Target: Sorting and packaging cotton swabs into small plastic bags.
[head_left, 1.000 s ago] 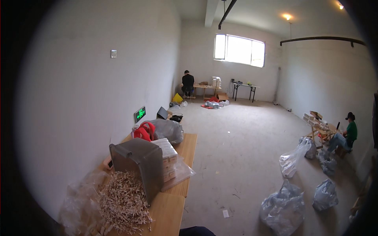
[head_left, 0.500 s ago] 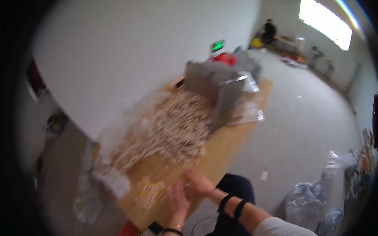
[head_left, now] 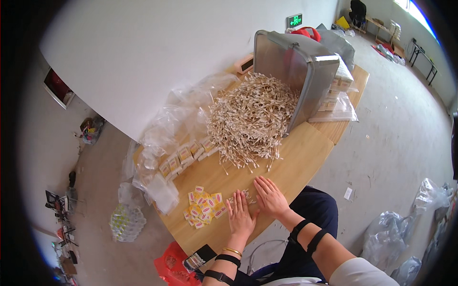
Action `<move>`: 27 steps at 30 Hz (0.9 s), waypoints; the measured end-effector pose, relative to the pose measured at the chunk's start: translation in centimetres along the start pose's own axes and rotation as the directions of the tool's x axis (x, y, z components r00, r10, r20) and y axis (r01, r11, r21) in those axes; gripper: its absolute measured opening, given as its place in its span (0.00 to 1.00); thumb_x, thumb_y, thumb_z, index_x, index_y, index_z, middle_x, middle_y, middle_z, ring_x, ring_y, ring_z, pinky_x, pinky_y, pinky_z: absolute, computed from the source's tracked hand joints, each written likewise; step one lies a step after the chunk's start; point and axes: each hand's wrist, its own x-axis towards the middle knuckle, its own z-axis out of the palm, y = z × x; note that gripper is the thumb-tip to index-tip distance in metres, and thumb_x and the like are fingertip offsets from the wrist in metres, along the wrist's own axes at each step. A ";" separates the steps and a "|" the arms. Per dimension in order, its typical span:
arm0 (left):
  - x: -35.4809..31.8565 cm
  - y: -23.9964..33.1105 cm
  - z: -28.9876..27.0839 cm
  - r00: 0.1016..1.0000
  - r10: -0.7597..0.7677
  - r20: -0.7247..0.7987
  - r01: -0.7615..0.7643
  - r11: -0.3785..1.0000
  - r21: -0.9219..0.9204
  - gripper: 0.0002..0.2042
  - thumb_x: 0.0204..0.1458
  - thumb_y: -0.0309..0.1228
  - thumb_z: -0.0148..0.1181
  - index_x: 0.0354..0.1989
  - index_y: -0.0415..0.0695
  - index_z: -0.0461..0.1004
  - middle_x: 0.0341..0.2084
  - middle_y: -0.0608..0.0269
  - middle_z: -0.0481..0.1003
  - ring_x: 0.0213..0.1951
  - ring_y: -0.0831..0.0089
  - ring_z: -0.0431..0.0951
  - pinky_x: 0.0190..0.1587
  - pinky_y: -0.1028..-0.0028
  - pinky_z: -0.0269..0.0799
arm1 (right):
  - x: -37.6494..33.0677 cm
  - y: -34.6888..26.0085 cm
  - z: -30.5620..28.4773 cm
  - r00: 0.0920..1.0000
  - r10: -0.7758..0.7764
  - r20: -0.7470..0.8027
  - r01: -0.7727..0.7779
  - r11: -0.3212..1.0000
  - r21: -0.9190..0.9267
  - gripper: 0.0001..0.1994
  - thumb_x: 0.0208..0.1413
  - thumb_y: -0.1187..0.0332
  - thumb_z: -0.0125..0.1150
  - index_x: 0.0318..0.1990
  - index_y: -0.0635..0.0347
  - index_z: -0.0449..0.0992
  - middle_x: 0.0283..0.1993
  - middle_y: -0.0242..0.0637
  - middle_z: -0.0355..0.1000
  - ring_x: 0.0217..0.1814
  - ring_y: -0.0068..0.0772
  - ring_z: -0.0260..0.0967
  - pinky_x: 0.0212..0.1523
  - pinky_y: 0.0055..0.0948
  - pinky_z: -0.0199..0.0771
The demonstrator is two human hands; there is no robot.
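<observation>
My left hand [head_left: 240,215] and my right hand [head_left: 269,195] lie flat, palms down, side by side on the wooden table [head_left: 305,152] near its front edge. Between and just beyond the fingertips sits a small bunch of pale sticks [head_left: 242,195]. Left of my left hand lies a cluster of small yellow and white packets [head_left: 204,206]. A big heap of thin pale sticks [head_left: 250,119] spills from a tipped grey bin [head_left: 298,66] farther back. Neither hand holds anything.
A row of yellow packets in small bags [head_left: 183,153] and crumpled clear plastic bags [head_left: 164,136] lie at the table's left. Stacked boxes [head_left: 338,83] stand behind the bin. A red bag [head_left: 171,264] and clear sacks [head_left: 389,233] sit on the floor.
The view swung down from the room to the table. My hands came into view and now rest flat on the tabletop near the packets.
</observation>
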 end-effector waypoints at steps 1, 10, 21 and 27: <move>0.1 0.1 -0.2 1.000 -0.006 0.002 0.006 1.000 -0.017 0.44 0.62 0.56 0.45 0.75 0.33 0.43 0.76 0.46 0.44 0.77 0.56 0.39 0.76 0.49 0.27 | 0.0 0.0 -0.1 1.000 0.003 0.000 -0.003 1.000 0.006 0.27 0.63 0.64 0.50 0.68 0.68 0.62 0.72 0.47 0.59 0.78 0.44 0.50 0.78 0.42 0.45; 0.0 -0.6 -0.7 1.000 0.007 -0.017 -0.008 0.997 -0.078 0.42 0.64 0.55 0.43 0.75 0.35 0.42 0.76 0.46 0.44 0.77 0.56 0.39 0.75 0.46 0.25 | 0.2 0.5 0.0 1.000 0.020 0.005 -0.020 0.999 0.050 0.28 0.63 0.65 0.50 0.69 0.66 0.60 0.74 0.44 0.58 0.79 0.42 0.48 0.79 0.42 0.43; 1.8 -1.9 -1.9 0.985 -0.005 0.174 0.004 1.000 0.007 0.46 0.63 0.61 0.40 0.76 0.35 0.35 0.77 0.46 0.37 0.78 0.57 0.32 0.74 0.47 0.17 | -0.4 0.4 -0.1 0.998 0.027 -0.051 -0.023 0.996 0.083 0.28 0.61 0.65 0.52 0.68 0.66 0.63 0.72 0.45 0.60 0.77 0.42 0.51 0.78 0.41 0.46; 2.4 -2.9 -2.3 0.976 0.036 0.214 -0.030 0.999 -0.033 0.47 0.63 0.63 0.37 0.75 0.33 0.36 0.76 0.45 0.38 0.78 0.57 0.33 0.74 0.46 0.18 | -0.5 0.4 0.0 0.998 0.037 -0.060 -0.031 0.994 0.107 0.29 0.61 0.65 0.53 0.68 0.65 0.62 0.72 0.45 0.60 0.77 0.41 0.51 0.78 0.40 0.46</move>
